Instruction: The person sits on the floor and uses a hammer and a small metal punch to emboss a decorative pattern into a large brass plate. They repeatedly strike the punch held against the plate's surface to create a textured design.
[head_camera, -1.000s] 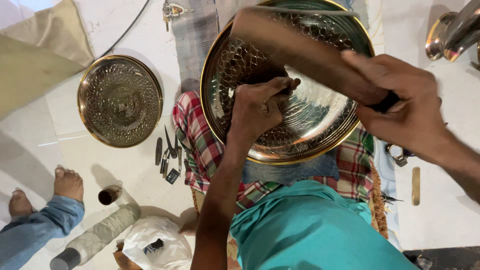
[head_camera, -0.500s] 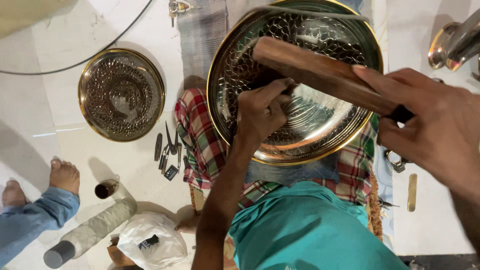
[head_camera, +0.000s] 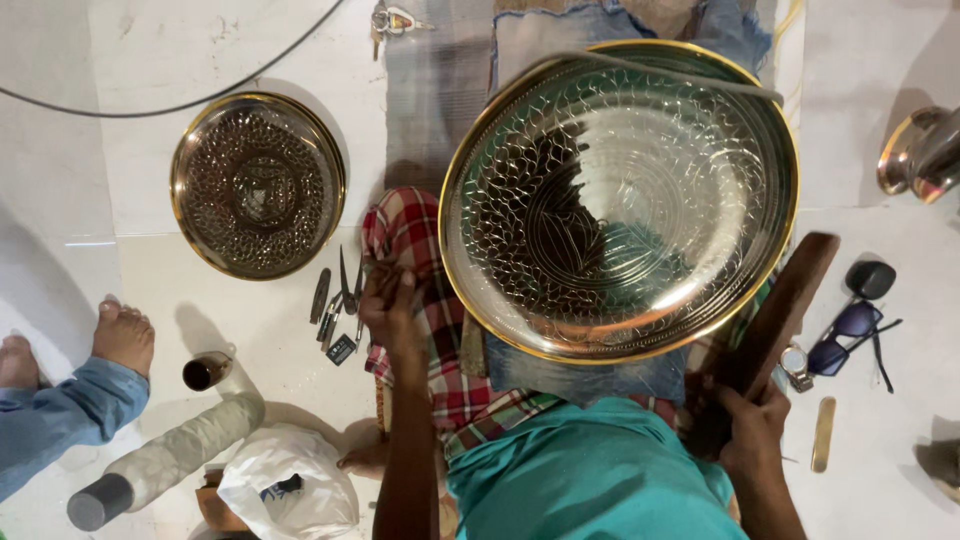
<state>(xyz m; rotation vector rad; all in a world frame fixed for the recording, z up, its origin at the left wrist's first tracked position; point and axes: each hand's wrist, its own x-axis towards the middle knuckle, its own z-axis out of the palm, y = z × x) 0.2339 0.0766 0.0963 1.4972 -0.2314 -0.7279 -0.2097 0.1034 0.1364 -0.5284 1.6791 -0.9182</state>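
Note:
A large round brass plate (head_camera: 620, 200) with engraved scale patterns rests on my lap, over a red checked cloth (head_camera: 420, 280). My left hand (head_camera: 390, 305) is off the plate at its left edge, fingers curled beside several small metal engraving tools (head_camera: 338, 300) lying on the white floor; whether it grips one is unclear. My right hand (head_camera: 752, 432) is low at the plate's right side, closed around the lower end of a dark wooden mallet (head_camera: 780, 310) that leans up along the rim.
A smaller engraved brass plate (head_camera: 257, 185) lies on the floor at the left. Another person's bare feet (head_camera: 125, 335) and blue trouser leg are at far left. A grey roll (head_camera: 170, 460), white bag (head_camera: 290, 485), small cup (head_camera: 205, 372), sunglasses (head_camera: 850, 325), metal vessel (head_camera: 920, 150) lie around.
My left hand left the plate's centre and moved down-left to the tools on the floor. My right hand lowered the mallet from across the plate to its right side.

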